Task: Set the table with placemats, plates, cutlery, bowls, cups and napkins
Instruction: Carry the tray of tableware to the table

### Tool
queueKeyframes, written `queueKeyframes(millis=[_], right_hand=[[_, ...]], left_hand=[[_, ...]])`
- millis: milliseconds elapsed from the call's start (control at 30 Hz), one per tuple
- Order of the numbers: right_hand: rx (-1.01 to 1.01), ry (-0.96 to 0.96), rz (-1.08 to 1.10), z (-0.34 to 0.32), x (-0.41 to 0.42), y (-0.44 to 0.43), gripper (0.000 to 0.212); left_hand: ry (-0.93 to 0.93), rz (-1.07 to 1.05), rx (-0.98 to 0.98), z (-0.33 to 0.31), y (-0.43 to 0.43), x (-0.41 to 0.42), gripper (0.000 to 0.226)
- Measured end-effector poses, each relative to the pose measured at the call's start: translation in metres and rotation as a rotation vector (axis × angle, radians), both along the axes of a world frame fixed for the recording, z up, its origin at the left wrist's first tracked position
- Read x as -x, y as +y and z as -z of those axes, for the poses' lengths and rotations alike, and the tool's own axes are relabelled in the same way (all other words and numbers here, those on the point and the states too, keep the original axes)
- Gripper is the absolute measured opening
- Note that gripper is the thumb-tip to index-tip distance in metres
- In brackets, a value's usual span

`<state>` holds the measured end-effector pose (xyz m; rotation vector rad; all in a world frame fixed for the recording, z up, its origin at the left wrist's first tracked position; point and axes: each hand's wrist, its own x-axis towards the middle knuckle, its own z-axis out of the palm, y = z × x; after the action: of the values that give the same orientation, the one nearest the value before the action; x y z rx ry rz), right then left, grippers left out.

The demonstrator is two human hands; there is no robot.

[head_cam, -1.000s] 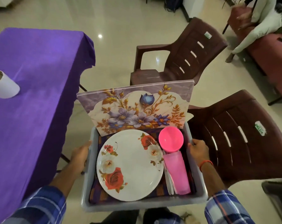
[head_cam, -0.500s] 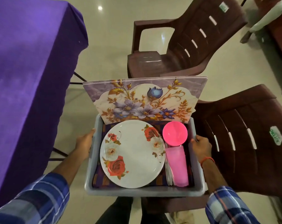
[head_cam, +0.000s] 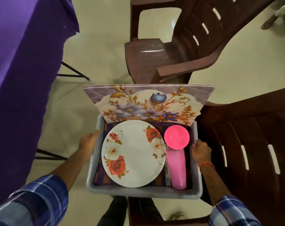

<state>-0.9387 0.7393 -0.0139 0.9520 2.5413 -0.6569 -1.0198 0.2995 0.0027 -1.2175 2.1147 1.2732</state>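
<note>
The left hand (head_cam: 88, 141) and right hand (head_cam: 201, 152) are clamping the grey tub's (head_cam: 138, 192) opposite walls; a brown chair (head_cam: 256, 128) is standing just right of the tub.

Grey plastic tub (head_cam: 143, 192) of tableware, held at each side by a hand.
A purple patterned cloth (head_cam: 104, 178) covers the tub's floor. A white plate (head_cam: 135, 159) with red and cream roses lies flat on it, to the left. On the right, a pink bowl (head_cam: 176, 137) sits open side up at the far end, and a pink cup (head_cam: 177, 168) lies on its side nearer the person. Floral placemats (head_cam: 148, 103) lean against the far wall. The left hand (head_cam: 87, 141) grips the left wall, the right hand (head_cam: 201, 151) the right rim.
</note>
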Motion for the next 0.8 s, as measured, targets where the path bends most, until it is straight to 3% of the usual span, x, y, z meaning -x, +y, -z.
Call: queueKeyframes(millis=[267, 433, 667, 800], right_hand=[[0.044, -0.055, 0.016, 0.041, -0.001, 0.009, 0.016], [0.132, -0.071, 0.067, 0.059, -0.010, 0.016, 0.029], [0.191, -0.051, 0.127, 0.060, -0.010, 0.024, 0.038], [0.257, 0.101, 0.246, 0.035, 0.017, 0.031, 0.055]], left_hand=[[-0.052, 0.084, 0.033, 0.028, 0.017, -0.006, 0.046], [-0.105, 0.135, 0.047, 0.049, 0.023, -0.008, 0.048], [-0.090, 0.303, 0.087, 0.047, 0.022, -0.007, 0.065], [-0.116, 0.456, 0.149, 0.029, 0.025, -0.002, 0.058]])
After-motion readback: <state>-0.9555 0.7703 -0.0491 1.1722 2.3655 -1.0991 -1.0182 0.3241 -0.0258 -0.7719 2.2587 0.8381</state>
